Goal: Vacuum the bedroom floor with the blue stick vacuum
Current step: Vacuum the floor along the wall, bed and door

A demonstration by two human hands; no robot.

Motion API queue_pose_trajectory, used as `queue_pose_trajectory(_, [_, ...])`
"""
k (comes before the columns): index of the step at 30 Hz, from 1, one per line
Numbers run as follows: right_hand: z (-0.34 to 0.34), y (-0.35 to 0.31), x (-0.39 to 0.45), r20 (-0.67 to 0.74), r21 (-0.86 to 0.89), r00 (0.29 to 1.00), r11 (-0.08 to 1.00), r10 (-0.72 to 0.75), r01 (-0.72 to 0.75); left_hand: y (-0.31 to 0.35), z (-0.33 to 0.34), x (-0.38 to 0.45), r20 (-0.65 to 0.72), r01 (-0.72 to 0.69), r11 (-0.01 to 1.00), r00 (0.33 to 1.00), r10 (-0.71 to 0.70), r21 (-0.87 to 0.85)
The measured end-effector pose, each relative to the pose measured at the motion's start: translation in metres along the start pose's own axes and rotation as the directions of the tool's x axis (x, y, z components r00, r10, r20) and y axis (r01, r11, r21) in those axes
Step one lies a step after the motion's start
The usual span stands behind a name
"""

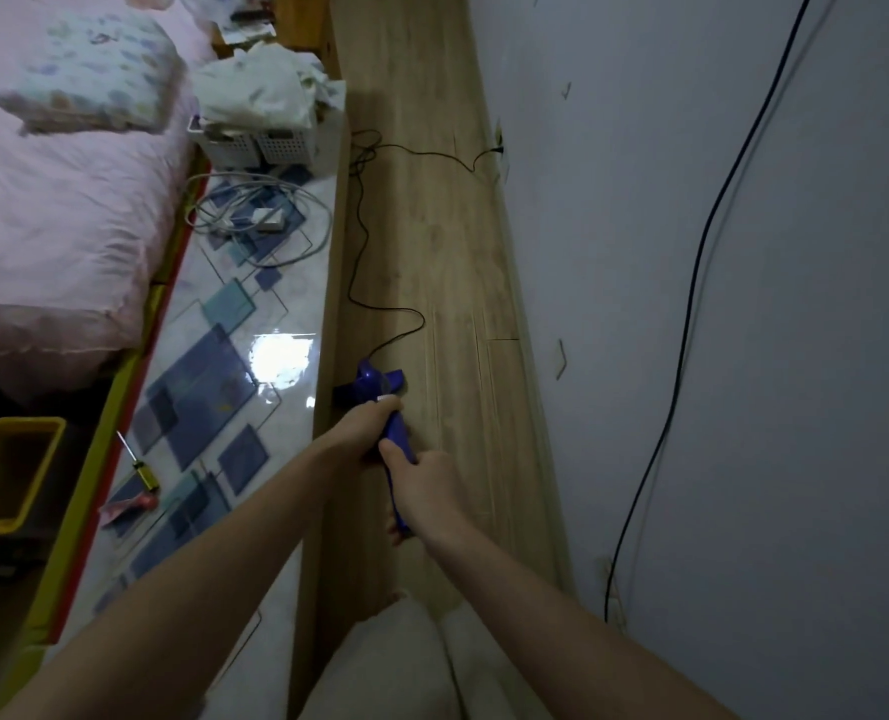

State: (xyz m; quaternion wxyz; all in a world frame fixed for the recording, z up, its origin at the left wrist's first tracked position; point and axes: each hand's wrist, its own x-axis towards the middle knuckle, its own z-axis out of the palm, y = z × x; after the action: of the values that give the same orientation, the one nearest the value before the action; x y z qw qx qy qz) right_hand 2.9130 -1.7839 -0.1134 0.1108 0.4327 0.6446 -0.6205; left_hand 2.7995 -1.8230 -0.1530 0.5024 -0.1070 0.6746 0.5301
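**Fingers of both hands hold the blue vacuum in the narrow floor strip**

Fingers of the left hand [375, 420] curl round the blue stick vacuum [380, 394] high up, near its fat top part. Fingers of the right hand [424, 472] wrap the same stick lower down, closer to the person's body. Both hands touch it, one just behind the other. The left hand is the one farther out in front.

The vacuum's long side runs away from the person, along the floor [432, 226], the same way the floor strip runs. Its sucking end cannot be seen. The strip is thin. It lies between the wooden side of a low surface [281, 283] on the left and the grey wall [614, 252] on the right. So I think the next push has to go straight ahead, not sideways.

A thin black cord [362, 252] snakes from the vacuum's top along the floor to a plug low on the wall. It lies right in the way and could get run over.

The vacuum looks like hard, smooth, shiny plastic. The floor is pale wood planks with lines in them. The surface has a glossy cover with blue squares, and it shines under the light. A screwdriver [138, 467] with a yellow handle lies on it, near a tangle of white cables [255, 215]. The bed [68, 200] has a soft, wrinkly pink sheet.
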Motion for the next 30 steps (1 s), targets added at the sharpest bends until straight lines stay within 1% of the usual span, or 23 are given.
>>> queue_pose_trajectory(3, [0.0,0.0,0.003,-0.008,-0.059,1.0,0.998,-0.007,0.007,-0.004,-0.003,0.006,0.017,-0.021,1.0,1.0,0.02,0.023])
queue_pose_trajectory(6, [-0.01,0.002,-0.007,-0.005,-0.103,1.0,0.995,-0.012,0.012,-0.01,0.005,-0.001,0.065,-0.012,1.0,0.998,0.014,-0.029])
queue_pose_trajectory(10, [-0.03,-0.005,-0.03,0.051,-0.109,0.999,0.994,0.013,-0.008,-0.016,0.016,-0.012,0.083,0.069,0.986,0.995,-0.057,-0.149])
queue_pose_trajectory(15, [-0.054,-0.009,-0.058,0.125,-0.153,0.987,0.985,0.098,-0.078,-0.033,0.025,-0.032,0.154,0.153,0.975,0.98,-0.128,-0.162])
queue_pose_trajectory(18, [-0.066,-0.002,-0.071,0.143,-0.191,0.984,0.978,0.109,-0.081,-0.048,0.032,-0.041,0.206,0.195,0.957,0.967,-0.151,-0.216])
queue_pose_trajectory(21, [-0.071,0.01,-0.079,0.141,-0.168,0.984,0.982,0.106,-0.082,-0.06,0.039,-0.043,0.214,0.234,0.933,0.961,-0.178,-0.274])
queue_pose_trajectory(25, [-0.065,0.024,-0.074,0.14,-0.145,0.986,0.987,0.09,-0.07,-0.066,0.038,-0.039,0.215,0.225,0.926,0.963,-0.163,-0.302])
queue_pose_trajectory(30, [-0.043,0.027,-0.047,0.11,-0.099,0.993,0.995,0.039,-0.028,-0.055,0.021,-0.02,0.167,0.158,0.953,0.979,-0.117,-0.259])
